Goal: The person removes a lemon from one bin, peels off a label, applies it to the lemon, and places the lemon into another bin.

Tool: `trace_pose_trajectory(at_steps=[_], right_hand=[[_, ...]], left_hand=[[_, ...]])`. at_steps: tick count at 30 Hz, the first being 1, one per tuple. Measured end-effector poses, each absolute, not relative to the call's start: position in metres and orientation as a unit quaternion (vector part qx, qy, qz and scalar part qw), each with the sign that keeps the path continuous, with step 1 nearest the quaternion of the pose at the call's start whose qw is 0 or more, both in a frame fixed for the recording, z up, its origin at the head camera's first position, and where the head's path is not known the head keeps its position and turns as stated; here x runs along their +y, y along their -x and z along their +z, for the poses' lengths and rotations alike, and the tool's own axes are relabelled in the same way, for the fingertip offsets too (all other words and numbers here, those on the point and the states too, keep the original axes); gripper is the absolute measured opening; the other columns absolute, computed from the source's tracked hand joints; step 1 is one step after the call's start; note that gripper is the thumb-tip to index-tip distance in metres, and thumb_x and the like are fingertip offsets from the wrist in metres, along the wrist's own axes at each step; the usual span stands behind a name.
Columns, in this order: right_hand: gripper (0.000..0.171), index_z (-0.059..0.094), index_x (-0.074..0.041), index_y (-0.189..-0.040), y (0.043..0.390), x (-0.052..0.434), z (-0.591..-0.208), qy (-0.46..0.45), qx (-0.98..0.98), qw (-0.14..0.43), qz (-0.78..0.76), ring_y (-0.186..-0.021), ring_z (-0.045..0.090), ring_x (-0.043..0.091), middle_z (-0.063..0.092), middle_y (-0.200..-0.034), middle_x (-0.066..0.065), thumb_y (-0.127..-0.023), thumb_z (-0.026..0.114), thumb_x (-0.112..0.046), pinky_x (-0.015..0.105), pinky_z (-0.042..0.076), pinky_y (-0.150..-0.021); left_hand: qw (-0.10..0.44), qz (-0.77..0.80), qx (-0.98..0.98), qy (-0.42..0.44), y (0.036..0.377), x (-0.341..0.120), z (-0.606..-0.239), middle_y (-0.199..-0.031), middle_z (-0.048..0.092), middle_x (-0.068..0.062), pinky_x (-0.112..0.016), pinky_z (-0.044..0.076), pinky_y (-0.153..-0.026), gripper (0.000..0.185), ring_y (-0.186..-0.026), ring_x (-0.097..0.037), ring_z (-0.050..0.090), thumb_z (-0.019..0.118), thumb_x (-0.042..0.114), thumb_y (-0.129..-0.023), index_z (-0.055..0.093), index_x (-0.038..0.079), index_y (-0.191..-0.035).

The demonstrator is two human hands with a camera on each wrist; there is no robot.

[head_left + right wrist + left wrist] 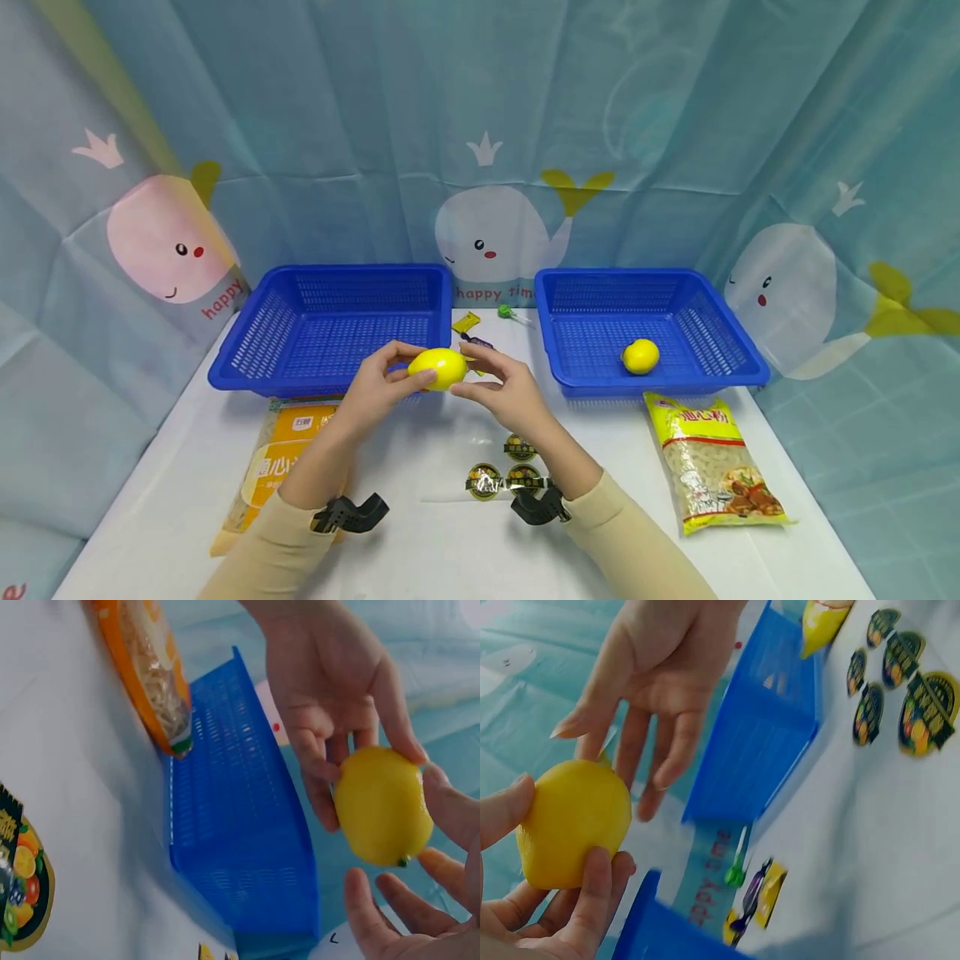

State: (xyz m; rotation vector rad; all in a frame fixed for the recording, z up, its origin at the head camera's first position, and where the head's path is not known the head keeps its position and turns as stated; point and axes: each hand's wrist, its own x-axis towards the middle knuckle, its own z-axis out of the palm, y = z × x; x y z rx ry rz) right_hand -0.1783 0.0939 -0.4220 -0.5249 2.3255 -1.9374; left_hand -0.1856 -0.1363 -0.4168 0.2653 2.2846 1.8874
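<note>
A yellow lemon (442,368) is held up over the middle of the table. My left hand (378,383) grips it from the left, with the thumb (502,814) on one side and curled fingers beneath. On the other side my right hand (513,392) is spread around the lemon's tip. In the left wrist view its fingers look loosely extended, and a small greenish point shows at the tip beside them. The right wrist view has this hand (420,922) close to the lemon (381,806); whether a fingertip touches it is hard to tell.
A blue basket (375,387) stands at the back left; another (645,390) at the back right contains a second lemon (641,357). Pasta bags lie at left (262,467) and right (712,467). Between are wrapped candies (467,322), a green lollipop (506,311) and a clear sheet with round labels (483,481).
</note>
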Motion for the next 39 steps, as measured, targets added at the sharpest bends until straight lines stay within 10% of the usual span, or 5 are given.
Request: trace_pose_trajectory(at_steps=[39], right_hand=[[0.049, 0.068, -0.014, -0.131, 0.176, 0.146, -0.489, 0.040, 0.852, 0.004, -0.521, -0.119, 0.065, 0.030, 0.067, -0.133, 0.011, -0.084, 0.083, -0.018, 0.044, 0.056, -0.098]], left_hand=[[0.089, 0.532, 0.836, -0.100, 0.188, -0.050, -0.493, -0.134, 0.059, -0.019, -0.040, 0.055, -0.098, 0.050, -0.114, -0.029, 0.065, 0.072, 0.014, -0.094, 0.058, 0.005, -0.141]])
